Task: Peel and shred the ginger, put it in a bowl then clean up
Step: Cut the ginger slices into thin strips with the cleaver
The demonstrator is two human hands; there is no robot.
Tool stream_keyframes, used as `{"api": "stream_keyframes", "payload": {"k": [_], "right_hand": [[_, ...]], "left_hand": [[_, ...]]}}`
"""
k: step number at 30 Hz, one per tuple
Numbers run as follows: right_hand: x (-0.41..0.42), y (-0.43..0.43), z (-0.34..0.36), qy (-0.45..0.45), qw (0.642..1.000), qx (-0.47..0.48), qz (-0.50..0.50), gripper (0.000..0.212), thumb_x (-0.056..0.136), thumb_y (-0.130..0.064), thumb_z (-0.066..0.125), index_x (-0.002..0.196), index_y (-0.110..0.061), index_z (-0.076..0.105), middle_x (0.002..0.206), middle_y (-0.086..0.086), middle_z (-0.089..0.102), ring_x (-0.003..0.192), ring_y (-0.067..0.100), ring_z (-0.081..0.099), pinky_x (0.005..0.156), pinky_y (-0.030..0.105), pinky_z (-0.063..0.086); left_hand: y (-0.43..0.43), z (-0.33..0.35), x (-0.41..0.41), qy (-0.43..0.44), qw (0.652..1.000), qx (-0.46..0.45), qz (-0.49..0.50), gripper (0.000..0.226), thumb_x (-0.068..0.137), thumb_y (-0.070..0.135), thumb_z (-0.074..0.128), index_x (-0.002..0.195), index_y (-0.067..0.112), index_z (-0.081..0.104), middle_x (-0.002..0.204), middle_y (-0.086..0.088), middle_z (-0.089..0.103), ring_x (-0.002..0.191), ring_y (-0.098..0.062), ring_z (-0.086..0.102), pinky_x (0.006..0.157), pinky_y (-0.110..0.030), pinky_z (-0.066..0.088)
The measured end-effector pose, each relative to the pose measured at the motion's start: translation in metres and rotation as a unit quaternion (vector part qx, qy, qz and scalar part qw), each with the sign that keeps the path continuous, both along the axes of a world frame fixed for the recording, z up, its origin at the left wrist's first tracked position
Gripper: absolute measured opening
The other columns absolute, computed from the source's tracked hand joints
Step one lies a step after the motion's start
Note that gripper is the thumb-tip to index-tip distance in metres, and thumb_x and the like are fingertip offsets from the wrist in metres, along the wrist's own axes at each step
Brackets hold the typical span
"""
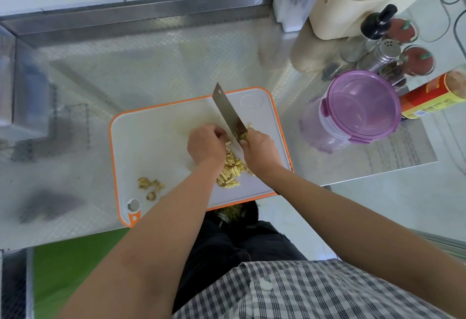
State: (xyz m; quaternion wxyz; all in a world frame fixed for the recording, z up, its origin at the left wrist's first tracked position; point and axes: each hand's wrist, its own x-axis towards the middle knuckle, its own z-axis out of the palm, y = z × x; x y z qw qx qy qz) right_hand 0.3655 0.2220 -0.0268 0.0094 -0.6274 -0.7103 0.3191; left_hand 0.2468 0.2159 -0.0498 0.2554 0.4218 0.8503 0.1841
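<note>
A white cutting board with an orange rim point(156, 139) lies on the steel counter. My right hand point(259, 151) grips the handle of a cleaver point(225, 110), blade down on the board. My left hand point(205, 146) sits just left of the blade with fingers curled over a piece of ginger, which is mostly hidden under them. A pile of cut ginger strips point(230, 171) lies between my wrists. Brownish ginger peels point(150, 185) sit at the board's near left corner.
A clear container with a purple lid point(360, 106) stands right of the board. Behind it are spice shakers point(385, 52), a red-yellow can point(433, 96) and a cream caddy point(353, 11) with bottles. A steel block point(22, 96) stands at the left.
</note>
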Motion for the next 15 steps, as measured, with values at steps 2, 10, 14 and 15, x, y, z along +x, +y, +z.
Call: {"api": "stream_keyframes", "payload": {"k": [2,10,14,15], "right_hand": [[0.0036,-0.0002,0.0046,0.007,1.0,0.001,0.013,0.015,0.099,-0.018,0.044,0.088,-0.008,0.045,0.082,0.006,0.048,0.074,0.027,0.047,0.061,0.033,0.034],[0.0031,-0.0031,0.0091,-0.016,0.999,0.0,0.052,0.016,0.098,-0.017,0.044,0.084,-0.011,0.038,0.078,0.005,0.046,0.071,0.027,0.047,0.061,0.034,0.035],[0.0072,-0.002,0.009,-0.021,0.998,-0.001,0.056,0.015,0.098,-0.017,0.044,0.085,-0.012,0.038,0.079,0.005,0.045,0.071,0.027,0.047,0.061,0.034,0.035],[0.0082,-0.0016,0.0094,-0.023,0.998,-0.005,0.063,0.016,0.098,-0.017,0.044,0.085,-0.012,0.037,0.078,0.005,0.044,0.071,0.026,0.046,0.061,0.034,0.034]], "left_hand": [[-0.0003,-0.0028,-0.0014,-0.001,1.0,-0.001,0.006,0.012,0.083,0.02,0.069,0.076,0.029,0.073,0.082,0.009,0.071,0.091,-0.02,0.062,0.071,-0.032,0.052],[-0.0011,-0.0009,0.0011,0.018,1.0,-0.007,0.0,0.012,0.089,0.025,0.063,0.089,0.025,0.075,0.089,0.001,0.07,0.101,-0.025,0.053,0.071,-0.032,0.044],[-0.0031,-0.0007,0.0008,0.023,1.0,-0.016,-0.003,0.012,0.09,0.029,0.063,0.09,0.025,0.075,0.091,0.002,0.069,0.104,-0.023,0.047,0.073,-0.031,0.04],[-0.0029,-0.0009,0.0008,0.023,1.0,-0.017,-0.006,0.012,0.09,0.029,0.063,0.091,0.025,0.075,0.091,0.002,0.069,0.104,-0.023,0.047,0.072,-0.032,0.041]]}}
